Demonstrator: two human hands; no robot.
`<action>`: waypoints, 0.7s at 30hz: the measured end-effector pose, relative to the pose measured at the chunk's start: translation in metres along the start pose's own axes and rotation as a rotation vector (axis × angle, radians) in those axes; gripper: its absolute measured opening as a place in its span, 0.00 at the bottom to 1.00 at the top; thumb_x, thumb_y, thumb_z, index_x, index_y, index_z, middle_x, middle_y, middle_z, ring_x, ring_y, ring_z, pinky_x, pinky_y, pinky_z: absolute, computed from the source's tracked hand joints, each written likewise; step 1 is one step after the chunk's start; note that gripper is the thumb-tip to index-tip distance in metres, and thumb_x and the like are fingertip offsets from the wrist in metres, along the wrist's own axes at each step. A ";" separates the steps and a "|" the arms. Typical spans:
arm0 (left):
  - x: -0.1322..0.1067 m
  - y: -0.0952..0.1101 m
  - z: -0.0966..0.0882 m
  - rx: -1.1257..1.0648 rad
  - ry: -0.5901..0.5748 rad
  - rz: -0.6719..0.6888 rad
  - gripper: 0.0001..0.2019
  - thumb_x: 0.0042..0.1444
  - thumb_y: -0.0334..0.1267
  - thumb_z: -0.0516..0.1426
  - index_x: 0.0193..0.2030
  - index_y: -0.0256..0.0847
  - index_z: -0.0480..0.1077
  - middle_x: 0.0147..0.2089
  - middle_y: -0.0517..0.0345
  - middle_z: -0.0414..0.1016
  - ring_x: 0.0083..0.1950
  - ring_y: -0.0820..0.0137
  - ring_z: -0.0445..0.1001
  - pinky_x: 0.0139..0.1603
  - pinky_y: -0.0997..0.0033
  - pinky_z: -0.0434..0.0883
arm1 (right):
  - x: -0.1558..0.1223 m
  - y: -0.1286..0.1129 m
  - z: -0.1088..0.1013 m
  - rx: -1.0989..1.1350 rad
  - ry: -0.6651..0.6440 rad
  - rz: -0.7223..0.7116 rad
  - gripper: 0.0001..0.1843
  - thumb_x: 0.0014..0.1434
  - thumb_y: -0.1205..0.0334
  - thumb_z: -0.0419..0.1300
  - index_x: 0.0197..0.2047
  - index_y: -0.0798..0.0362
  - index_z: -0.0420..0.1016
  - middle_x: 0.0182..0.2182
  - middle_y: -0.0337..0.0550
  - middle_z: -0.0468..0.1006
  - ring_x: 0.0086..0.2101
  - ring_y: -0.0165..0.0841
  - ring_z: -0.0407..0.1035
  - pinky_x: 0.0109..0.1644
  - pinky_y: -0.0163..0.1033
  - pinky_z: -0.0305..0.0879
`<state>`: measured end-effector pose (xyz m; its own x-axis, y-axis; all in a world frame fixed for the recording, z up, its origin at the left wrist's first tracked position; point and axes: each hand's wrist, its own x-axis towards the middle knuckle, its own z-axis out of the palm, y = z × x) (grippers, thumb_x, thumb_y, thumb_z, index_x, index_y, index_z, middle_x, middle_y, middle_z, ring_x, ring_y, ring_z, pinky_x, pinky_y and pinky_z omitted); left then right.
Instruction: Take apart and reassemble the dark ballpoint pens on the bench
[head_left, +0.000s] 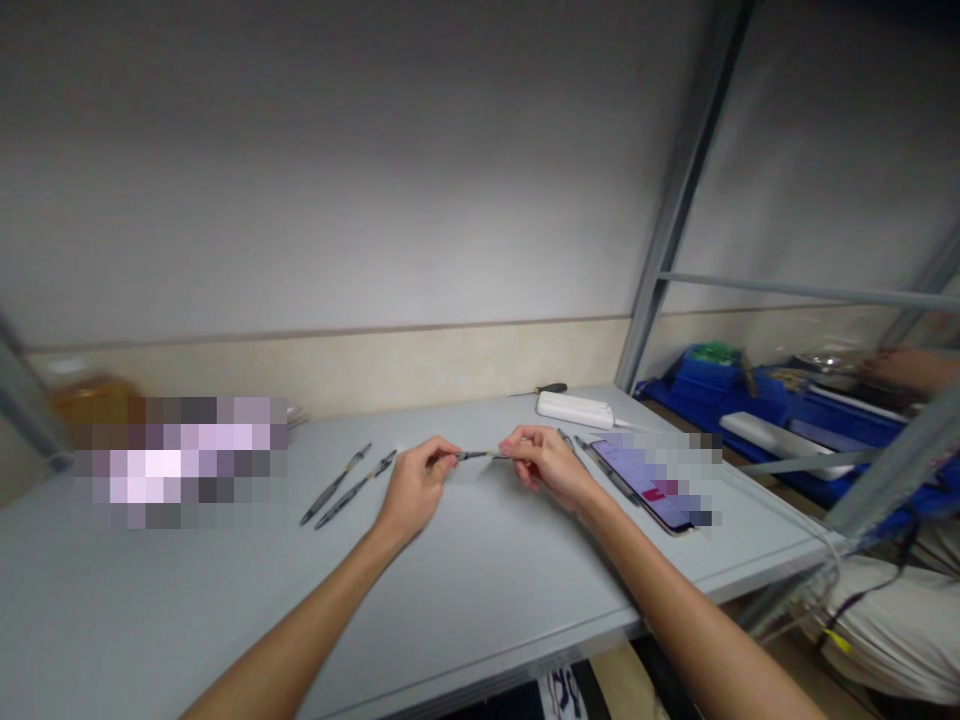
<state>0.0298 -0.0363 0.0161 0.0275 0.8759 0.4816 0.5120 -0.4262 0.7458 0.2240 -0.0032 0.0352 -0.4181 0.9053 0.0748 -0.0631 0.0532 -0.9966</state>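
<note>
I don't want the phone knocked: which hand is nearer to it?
Right. The right hand, at one end of a pen-like piece, is just left of the phone; the left hand, at the piece's other end, is farther left.

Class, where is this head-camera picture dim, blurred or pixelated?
In the head view, the pale grey wall dims toward the top; the amber container looks blurred; coarse blocks hide part of the flat lilac-screened phone; the thin grey pen-like piece between the left hand and right hand shows little detail.
</note>
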 end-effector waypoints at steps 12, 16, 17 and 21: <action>0.003 -0.012 -0.004 0.003 -0.202 -0.044 0.11 0.54 0.40 0.50 0.33 0.37 0.70 0.26 0.60 0.70 0.28 0.71 0.65 0.29 0.75 0.60 | 0.000 0.003 0.001 -0.317 0.053 -0.207 0.16 0.43 0.54 0.65 0.33 0.55 0.70 0.16 0.32 0.67 0.17 0.24 0.59 0.22 0.31 0.55; 0.003 -0.016 -0.008 -0.070 -0.449 -0.037 0.13 0.54 0.42 0.51 0.28 0.36 0.70 0.22 0.62 0.64 0.26 0.74 0.60 0.27 0.76 0.56 | -0.001 0.002 0.000 -0.322 0.013 -0.199 0.16 0.42 0.54 0.66 0.31 0.57 0.72 0.16 0.34 0.67 0.18 0.24 0.60 0.23 0.31 0.56; 0.003 -0.016 -0.009 -0.136 -0.493 -0.071 0.13 0.54 0.43 0.51 0.29 0.36 0.70 0.22 0.62 0.63 0.25 0.74 0.59 0.26 0.76 0.55 | -0.001 0.001 -0.001 -0.282 -0.009 -0.191 0.16 0.42 0.54 0.66 0.31 0.57 0.72 0.16 0.34 0.68 0.18 0.24 0.60 0.23 0.31 0.56; 0.001 -0.012 -0.011 -0.472 -0.641 -0.273 0.16 0.53 0.48 0.52 0.32 0.34 0.68 0.20 0.66 0.56 0.21 0.78 0.53 0.24 0.76 0.52 | -0.005 -0.003 0.000 -0.119 -0.102 -0.191 0.17 0.43 0.57 0.65 0.35 0.58 0.73 0.19 0.36 0.71 0.20 0.24 0.62 0.27 0.32 0.59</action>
<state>0.0144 -0.0325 0.0129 0.5099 0.8602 0.0078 0.1628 -0.1054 0.9810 0.2264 -0.0079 0.0383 -0.4988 0.8271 0.2589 -0.0448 0.2737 -0.9608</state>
